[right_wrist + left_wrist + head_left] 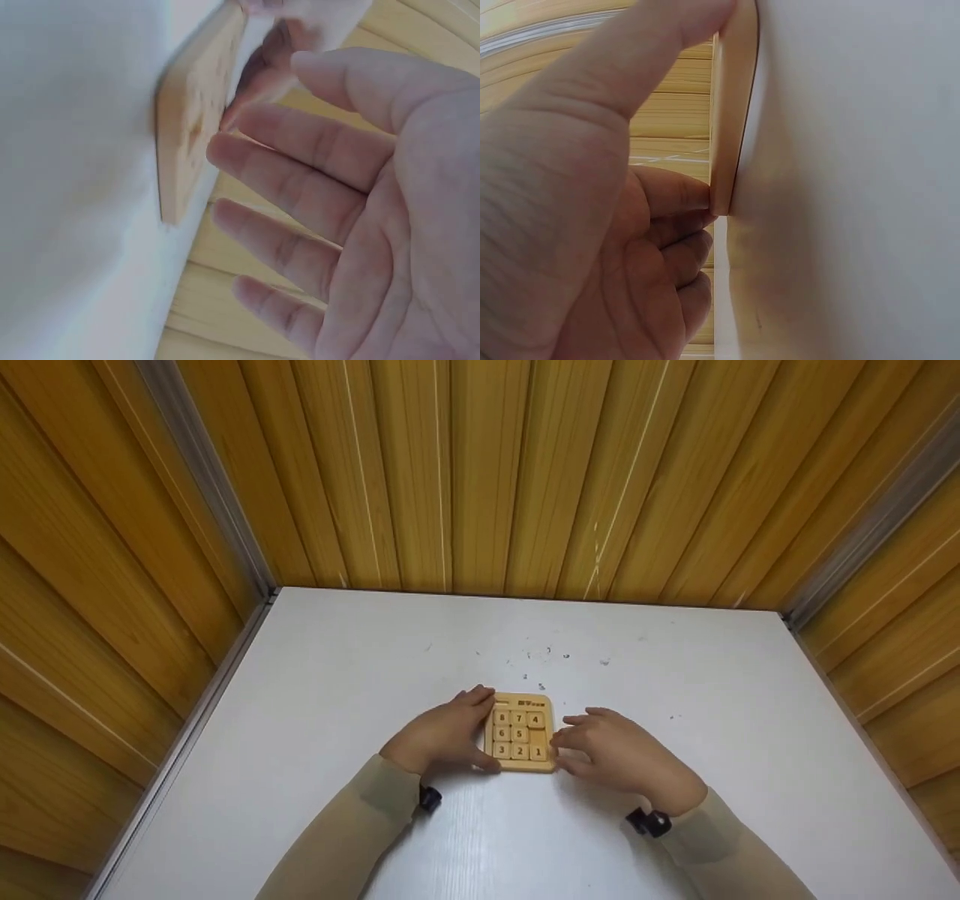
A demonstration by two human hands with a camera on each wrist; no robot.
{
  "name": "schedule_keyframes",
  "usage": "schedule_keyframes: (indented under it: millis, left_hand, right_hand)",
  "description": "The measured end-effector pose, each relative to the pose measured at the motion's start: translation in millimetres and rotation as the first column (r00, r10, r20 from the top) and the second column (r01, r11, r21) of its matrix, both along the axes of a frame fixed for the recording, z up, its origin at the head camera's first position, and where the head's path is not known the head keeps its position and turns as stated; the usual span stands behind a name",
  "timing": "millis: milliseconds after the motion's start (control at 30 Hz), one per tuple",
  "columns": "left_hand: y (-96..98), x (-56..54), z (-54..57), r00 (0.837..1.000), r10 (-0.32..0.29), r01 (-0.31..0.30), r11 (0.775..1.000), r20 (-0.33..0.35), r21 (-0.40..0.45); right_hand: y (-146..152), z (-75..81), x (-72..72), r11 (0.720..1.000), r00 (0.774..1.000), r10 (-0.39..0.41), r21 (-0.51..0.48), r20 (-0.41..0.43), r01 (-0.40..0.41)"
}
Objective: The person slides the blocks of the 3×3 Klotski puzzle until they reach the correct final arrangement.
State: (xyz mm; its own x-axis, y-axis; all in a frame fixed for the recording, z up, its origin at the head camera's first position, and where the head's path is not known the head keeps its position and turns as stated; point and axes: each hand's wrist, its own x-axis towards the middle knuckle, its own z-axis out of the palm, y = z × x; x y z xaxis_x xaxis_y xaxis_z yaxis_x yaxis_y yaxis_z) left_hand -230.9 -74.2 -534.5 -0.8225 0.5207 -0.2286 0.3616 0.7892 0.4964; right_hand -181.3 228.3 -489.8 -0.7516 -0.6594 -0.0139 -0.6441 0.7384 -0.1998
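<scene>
A wooden number slide puzzle point(525, 766) lies flat on the white table. Its tiles read 8, 7, 4 in the top row, 6 and 5 in the middle, and 3, 2, 1 at the bottom, with the vacant slot at the middle right. My left hand point(450, 731) holds the puzzle's left side, the thumb at the lower corner and the fingers at the upper one. In the left wrist view, thumb and index fingertip meet the board's edge point(735, 97). Beside the right edge hovers my right hand point(375, 180), its fingers spread and loosely extended, holding nothing.
The white table point(337, 660) stretches around the puzzle, with small dark marks point(566, 655) beyond it. Wood-patterned panels point(480, 472) with grey metal corner posts enclose the back and sides. A black wrist device point(651, 823) sits at each cuff.
</scene>
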Motion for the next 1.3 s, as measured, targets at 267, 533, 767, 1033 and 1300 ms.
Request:
schedule_keyframes:
  millis: [267,533,767,1033,1300]
  left_hand:
    - [-1.0,-0.1,-1.0,1.000,0.002,-0.002,1.000,0.007,0.008]
    - [-2.5,0.5,-2.0,1.000,-0.013,0.013,1.000,-0.003,-0.001]
    - [-0.3,-1.2,-0.7,1.000,0.005,-0.005,1.000,0.011,-0.016]
    - [0.5,-1.7,-1.2,1.000,0.015,-0.015,1.000,0.020,-0.020]
    - [0.0,-2.1,-0.2,1.000,0.008,-0.008,1.000,0.013,-0.023]
  right_hand:
    - [-1,-11.9,-13.9,0.997,0.997,-0.071,-0.019,0.024,0.071]
    - [-3,-32.5,-18.2,0.994,0.987,-0.106,0.007,0.124,0.106]
    - [-4,-34.1,-18.2,0.993,0.980,-0.115,0.012,0.165,0.114]
    - [-5,-34.1,-18.2,0.993,0.979,-0.121,0.026,0.166,0.118]
    - [-5,-32.1,-15.0,0.996,0.986,-0.090,0.015,0.141,0.089]
